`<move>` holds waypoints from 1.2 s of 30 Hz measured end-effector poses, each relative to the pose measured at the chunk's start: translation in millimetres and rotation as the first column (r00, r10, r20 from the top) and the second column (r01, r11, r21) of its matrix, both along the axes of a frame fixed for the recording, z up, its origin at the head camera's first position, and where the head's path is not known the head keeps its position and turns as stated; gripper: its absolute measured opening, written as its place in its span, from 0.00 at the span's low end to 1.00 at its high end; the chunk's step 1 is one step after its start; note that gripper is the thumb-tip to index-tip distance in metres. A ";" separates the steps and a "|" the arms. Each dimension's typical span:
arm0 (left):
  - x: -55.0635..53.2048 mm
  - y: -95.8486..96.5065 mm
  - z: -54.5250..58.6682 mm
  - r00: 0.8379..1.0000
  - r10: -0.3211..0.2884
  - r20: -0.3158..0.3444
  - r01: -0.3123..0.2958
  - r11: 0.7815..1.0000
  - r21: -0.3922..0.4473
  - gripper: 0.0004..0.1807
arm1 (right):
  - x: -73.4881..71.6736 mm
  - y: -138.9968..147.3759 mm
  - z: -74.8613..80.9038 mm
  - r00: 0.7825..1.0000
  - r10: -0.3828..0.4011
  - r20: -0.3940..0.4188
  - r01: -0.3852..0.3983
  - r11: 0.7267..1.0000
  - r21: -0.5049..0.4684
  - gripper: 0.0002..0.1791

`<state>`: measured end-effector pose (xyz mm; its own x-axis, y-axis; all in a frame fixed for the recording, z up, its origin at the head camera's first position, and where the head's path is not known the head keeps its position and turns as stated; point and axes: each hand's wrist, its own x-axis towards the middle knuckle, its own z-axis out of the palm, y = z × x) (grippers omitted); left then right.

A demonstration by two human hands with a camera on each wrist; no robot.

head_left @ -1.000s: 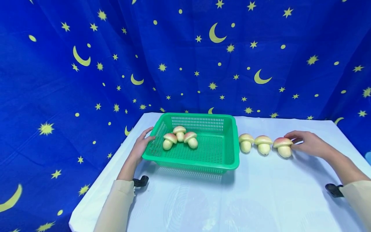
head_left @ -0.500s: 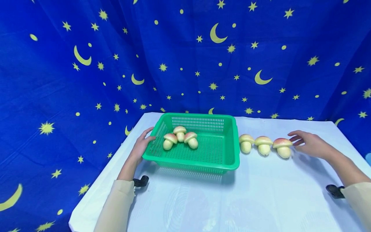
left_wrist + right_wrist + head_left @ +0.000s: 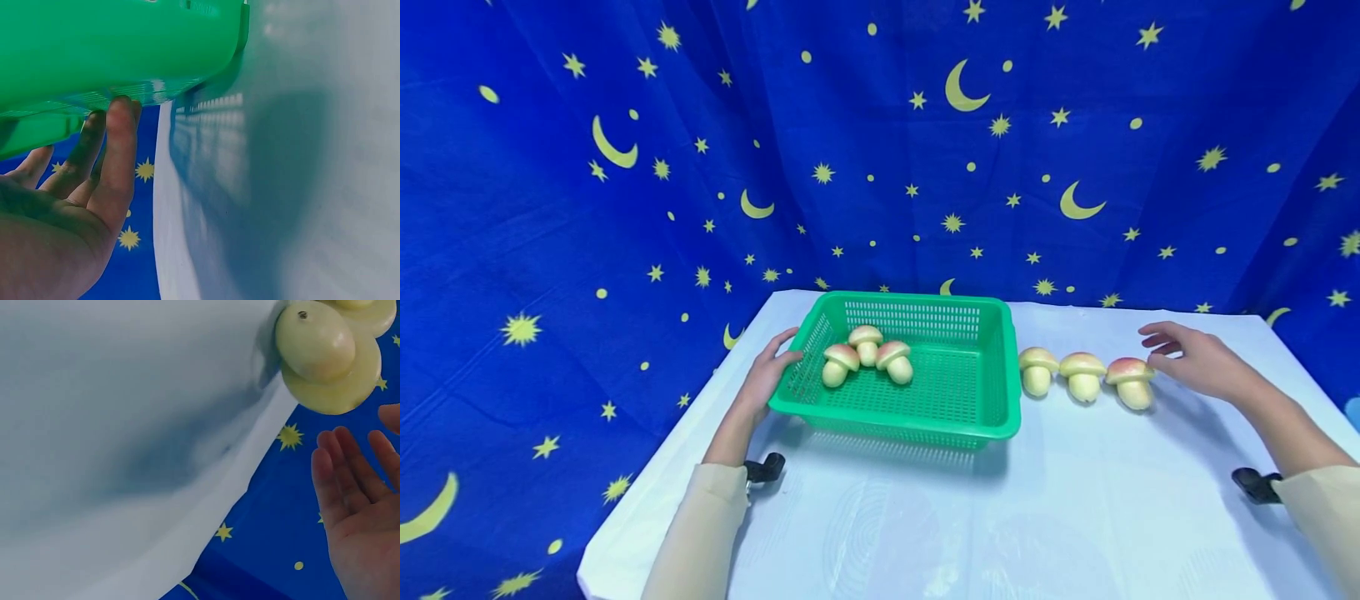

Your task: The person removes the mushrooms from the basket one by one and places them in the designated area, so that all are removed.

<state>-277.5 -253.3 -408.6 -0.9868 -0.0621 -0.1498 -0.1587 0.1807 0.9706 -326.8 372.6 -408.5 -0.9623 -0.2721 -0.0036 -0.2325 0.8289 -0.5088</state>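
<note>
A green plastic basket holds three toy mushrooms grouped toward its left end. My left hand rests against the basket's left side, and in the left wrist view its fingers reach out fairly straight to the basket wall. Three more mushrooms stand in a row to the basket's right, the outermost with a pinkish cap. Just right of and above that one, my right hand hovers with loosely bent fingers and holds nothing. The right wrist view shows its relaxed fingers apart from the nearest mushroom.
A white cloth covers the table. Behind it and to the left hangs a blue curtain with yellow stars and moons. The leftmost mushroom of the row stands close beside the basket's right wall.
My right hand has let go of the pink-capped mushroom and lifted slightly up and away from it. The left hand and basket have stayed put.
</note>
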 end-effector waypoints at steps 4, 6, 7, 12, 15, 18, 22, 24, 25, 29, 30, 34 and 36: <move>-3.9 -1.2 -9.0 1.000 0.000 -0.016 0.000 1.000 -0.021 0.31 | 3.0 -6.1 4.8 0.999 -0.005 -0.039 0.004 1.000 -0.010 0.33; -3.4 0.0 -9.3 1.000 -0.005 -0.018 0.005 1.000 -0.027 0.31 | 4.9 -9.6 6.8 0.998 -0.010 -0.055 0.009 1.000 -0.015 0.35; -3.0 0.6 -8.9 1.000 -0.009 -0.014 0.008 1.000 -0.029 0.31 | 5.6 -11.5 7.5 0.998 -0.012 -0.061 0.011 1.000 -0.018 0.36; 2.8 4.9 2.1 1.000 -0.021 0.009 0.021 1.000 -0.012 0.31 | 6.3 -20.8 11.9 0.998 -0.003 -0.060 0.001 0.999 -0.038 0.38; 8.3 9.0 11.9 0.999 -0.028 0.015 0.029 1.000 -0.011 0.32 | 5.0 -25.9 15.9 0.998 0.007 -0.061 -0.010 0.998 -0.056 0.37; 13.1 11.6 19.0 1.000 -0.026 0.013 0.026 0.999 -0.023 0.32 | 2.6 -30.9 20.1 0.997 0.027 -0.069 -0.033 0.996 -0.079 0.36; 15.8 11.8 22.4 1.000 -0.022 0.012 0.023 0.999 -0.031 0.31 | 0.3 -37.4 25.5 0.995 0.050 -0.088 -0.059 0.993 -0.105 0.33; 15.8 11.8 23.0 1.000 -0.028 0.008 0.028 0.999 -0.035 0.31 | -0.2 -40.7 28.1 0.993 0.052 -0.103 -0.063 0.992 -0.108 0.33; 15.6 11.8 23.1 1.000 -0.028 0.007 0.028 0.999 -0.035 0.31 | -0.5 -42.4 29.5 0.993 0.053 -0.106 -0.065 0.992 -0.110 0.33; 15.7 11.8 23.2 1.000 -0.027 0.006 0.027 0.999 -0.045 0.31 | -2.5 -51.1 33.8 0.991 0.065 -0.114 -0.078 0.990 -0.116 0.29; 16.1 11.7 23.2 1.000 -0.026 0.006 0.026 0.999 -0.048 0.32 | -2.8 -53.8 34.7 0.991 0.070 -0.115 -0.083 0.989 -0.119 0.28; 16.5 11.6 22.0 1.000 -0.024 0.006 0.024 0.999 -0.030 0.32 | -1.9 -62.8 39.9 0.988 0.096 -0.121 -0.111 0.986 -0.125 0.25; 16.3 11.6 21.4 1.000 -0.025 0.004 0.025 1.000 -0.015 0.32 | -1.4 -66.8 43.4 0.986 0.101 -0.131 -0.117 0.985 -0.124 0.25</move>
<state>-261.3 -241.7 -387.2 -0.9874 -0.0397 -0.1530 -0.1579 0.1991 0.9672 -328.2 305.8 -365.1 -0.9175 -0.3658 0.1563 -0.3858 0.7229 -0.5732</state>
